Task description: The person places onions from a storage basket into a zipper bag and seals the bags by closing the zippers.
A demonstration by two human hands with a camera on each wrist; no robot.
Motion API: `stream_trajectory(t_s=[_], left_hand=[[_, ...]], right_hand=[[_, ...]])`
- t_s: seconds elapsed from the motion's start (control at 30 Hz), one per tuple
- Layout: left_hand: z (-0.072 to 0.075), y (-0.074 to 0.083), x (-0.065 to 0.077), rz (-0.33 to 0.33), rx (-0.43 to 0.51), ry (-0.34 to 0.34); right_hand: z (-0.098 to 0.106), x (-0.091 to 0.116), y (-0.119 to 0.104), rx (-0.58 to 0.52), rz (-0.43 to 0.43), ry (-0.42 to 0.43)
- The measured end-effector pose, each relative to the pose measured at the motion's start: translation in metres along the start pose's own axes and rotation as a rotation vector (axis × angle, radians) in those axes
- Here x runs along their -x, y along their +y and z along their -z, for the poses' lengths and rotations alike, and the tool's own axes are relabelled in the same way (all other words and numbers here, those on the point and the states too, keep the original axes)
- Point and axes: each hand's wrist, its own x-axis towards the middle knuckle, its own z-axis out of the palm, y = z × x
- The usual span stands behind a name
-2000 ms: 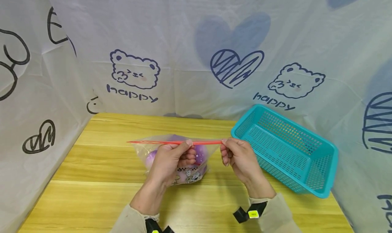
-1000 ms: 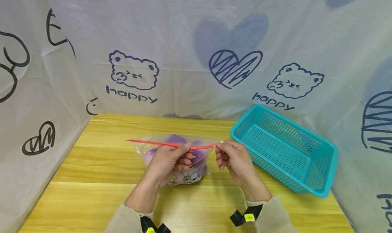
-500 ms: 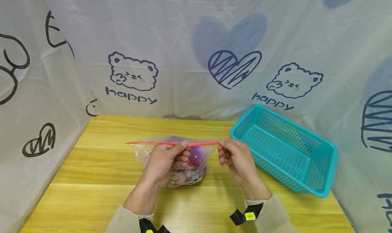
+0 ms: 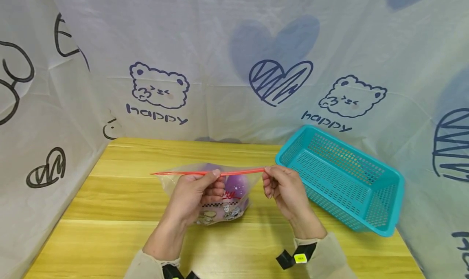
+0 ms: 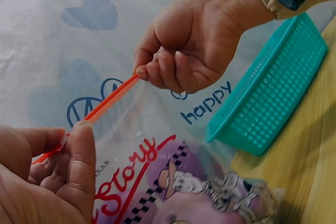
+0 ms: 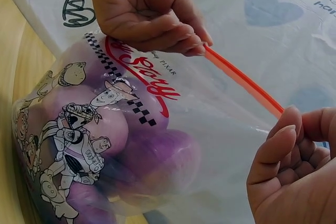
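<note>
A clear zip bag (image 4: 227, 209) printed with cartoon figures and red lettering stands on the table. Inside are several rounded purple things (image 6: 157, 161); their kind is unclear through the plastic. Along the bag's mouth runs a red zip strip (image 4: 243, 172), pulled straight between the hands. My left hand (image 4: 194, 193) pinches this strip near its middle, thumb on top. At the strip's right end, my right hand (image 4: 287, 189) pinches the corner between thumb and forefinger. The left hand hides part of the bag's left side in the head view.
A turquoise perforated basket (image 4: 338, 189) stands at the right of the wooden table (image 4: 121, 238), close to my right hand. White cloth (image 4: 220, 67) with bear and heart drawings hangs behind and at the sides.
My left hand has shifted a little left along the red strip, still pinching it. The right hand dipped slightly and rose again, keeping the strip's right end. The basket has stayed put.
</note>
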Motion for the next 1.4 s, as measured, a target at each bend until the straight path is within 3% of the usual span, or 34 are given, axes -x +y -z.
stream_trajectory(t_s=[0.2, 0.4, 1.0, 1.4], left_hand=[[0.0040, 0.0029, 0.0022, 0.052, -0.084, -0.037], [0.0054, 0.0030, 0.0027, 0.072, -0.103, -0.056], [0.0053, 0.0034, 0.0030, 0.001, 0.019, -0.004], [0.0097, 0.0046, 0.0022, 0.003, 0.015, 0.024]], right_hand=[[0.0032, 0.0017, -0.0001, 0.048, -0.049, -0.058], [0.0018, 0.0020, 0.0020, 0.050, -0.076, -0.089], [0.0032, 0.0018, 0.0019, -0.017, -0.030, -0.031], [0.0069, 0.0004, 0.0015, -0.046, -0.040, -0.010]])
